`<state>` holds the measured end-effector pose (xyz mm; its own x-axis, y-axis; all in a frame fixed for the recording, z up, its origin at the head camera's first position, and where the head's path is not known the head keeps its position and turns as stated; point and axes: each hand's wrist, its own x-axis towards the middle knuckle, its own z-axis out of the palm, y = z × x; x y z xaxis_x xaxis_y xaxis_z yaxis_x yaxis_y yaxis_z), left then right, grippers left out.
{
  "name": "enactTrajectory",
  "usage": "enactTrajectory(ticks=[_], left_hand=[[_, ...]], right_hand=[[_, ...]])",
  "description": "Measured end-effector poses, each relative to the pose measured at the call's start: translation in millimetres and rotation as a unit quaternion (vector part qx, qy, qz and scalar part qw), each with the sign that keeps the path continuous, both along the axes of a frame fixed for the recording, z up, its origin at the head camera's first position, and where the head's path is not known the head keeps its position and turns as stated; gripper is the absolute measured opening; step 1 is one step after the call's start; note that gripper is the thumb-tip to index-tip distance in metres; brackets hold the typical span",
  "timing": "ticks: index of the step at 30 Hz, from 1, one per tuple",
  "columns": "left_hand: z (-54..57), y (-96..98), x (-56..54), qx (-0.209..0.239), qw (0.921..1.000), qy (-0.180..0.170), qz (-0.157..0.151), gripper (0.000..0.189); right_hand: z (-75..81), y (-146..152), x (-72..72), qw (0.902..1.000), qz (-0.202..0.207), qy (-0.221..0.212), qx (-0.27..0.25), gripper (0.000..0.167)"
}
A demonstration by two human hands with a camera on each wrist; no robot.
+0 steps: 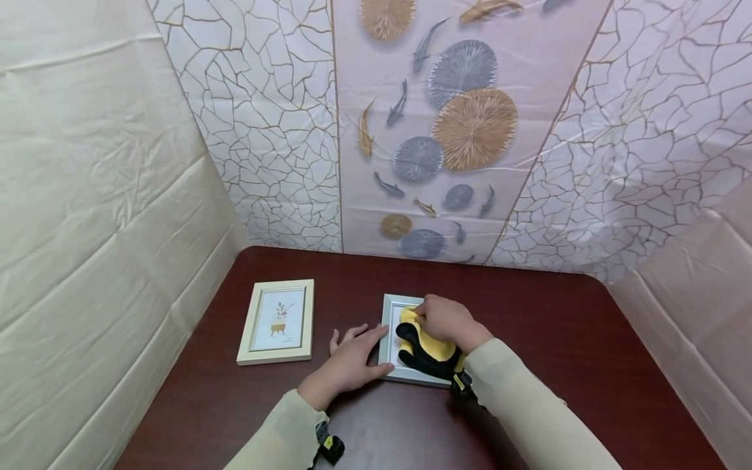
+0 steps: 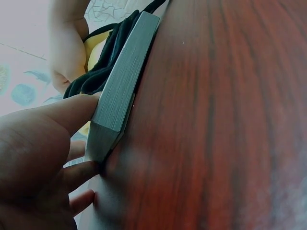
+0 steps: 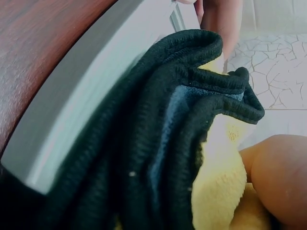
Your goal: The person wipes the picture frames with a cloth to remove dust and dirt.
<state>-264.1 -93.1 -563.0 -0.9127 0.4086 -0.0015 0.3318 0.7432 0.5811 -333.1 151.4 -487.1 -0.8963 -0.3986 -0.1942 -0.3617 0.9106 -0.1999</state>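
Observation:
A silver picture frame [image 1: 385, 346] lies flat on the table. The thumb and index finger of my left hand [image 1: 351, 362] rest against its left side near the close corner, the other fingers spread loosely over the table. In the left wrist view, the thumb touches the frame's edge [image 2: 122, 76]. My right hand [image 1: 449, 321] grips a bunched yellow cloth [image 1: 435, 346] with a thick black border, pressed onto the frame's face. Folds of the cloth [image 3: 218, 167] fill the right wrist view. Most of the picture inside is hidden under cloth and hand.
A cream picture frame [image 1: 249, 333] with a plant print lies to the left on the dark red wooden table [image 1: 194, 405]. Behind the table hangs a patterned curtain [image 1: 282, 130], with pale padded panels [image 1: 117, 261] at the sides.

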Motion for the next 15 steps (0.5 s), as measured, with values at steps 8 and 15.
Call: enactTrajectory(ticks=[8, 15], left_hand=[[-0.4, 0.4, 1.3, 0.000, 1.0000, -0.001, -0.002, 0.080], [1.7, -0.6, 0.4, 0.001, 1.0000, -0.002, -0.004, 0.079]], right_hand=[[-4.6, -1.5, -3.3, 0.9998, 0.005, -0.011, -0.016, 0.026], [-4.1, -4.7, -5.7, 0.9995, 0.019, -0.012, -0.022, 0.026]])
